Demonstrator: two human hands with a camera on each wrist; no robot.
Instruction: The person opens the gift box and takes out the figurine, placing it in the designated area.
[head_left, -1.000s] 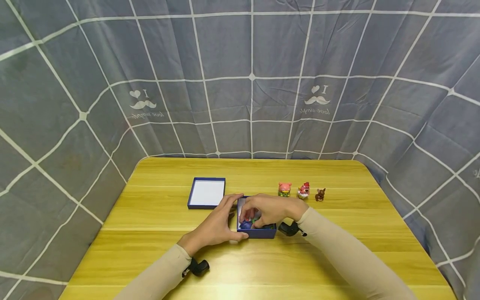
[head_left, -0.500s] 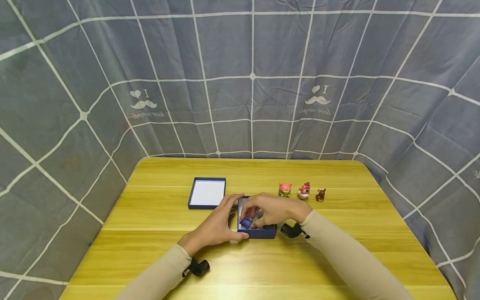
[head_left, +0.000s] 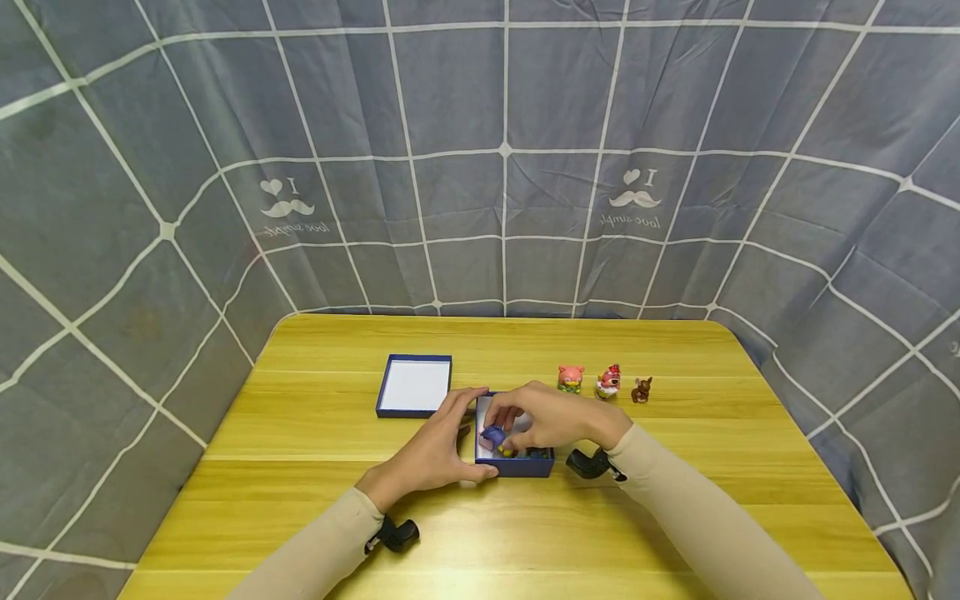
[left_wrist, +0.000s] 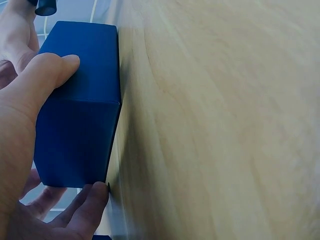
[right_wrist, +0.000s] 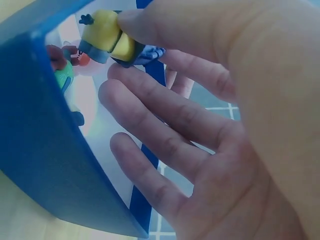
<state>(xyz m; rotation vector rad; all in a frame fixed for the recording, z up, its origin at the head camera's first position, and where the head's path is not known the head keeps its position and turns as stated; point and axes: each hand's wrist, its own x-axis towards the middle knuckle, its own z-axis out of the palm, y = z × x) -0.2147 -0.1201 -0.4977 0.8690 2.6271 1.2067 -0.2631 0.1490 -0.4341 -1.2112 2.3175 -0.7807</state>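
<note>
A dark blue box (head_left: 519, 469) with a white inside stands on the table. My left hand (head_left: 429, 450) grips its left side, the thumb (left_wrist: 70, 64) on the front wall and the fingers around the far corner. Inside the box opening, my right hand (head_left: 553, 417) pinches a small blue and yellow toy figurine (right_wrist: 106, 32) between thumb and forefinger. The other right fingers are spread over the opening. Beside that figurine, a green and red figurine (right_wrist: 62, 74) lies within the box, partly hidden by the wall.
The blue-rimmed box lid (head_left: 414, 385) lies, white inside up, behind the left hand. Three figurines stand in a row at the back right: a pink one (head_left: 570, 379), a red and white one (head_left: 608, 382) and a brown one (head_left: 641, 390). A grey curtain (head_left: 465, 200) surrounds the table.
The right hand has risen slightly with the blue and yellow figurine, which has tipped so its yellow part shows. The left hand and the box have stayed put.
</note>
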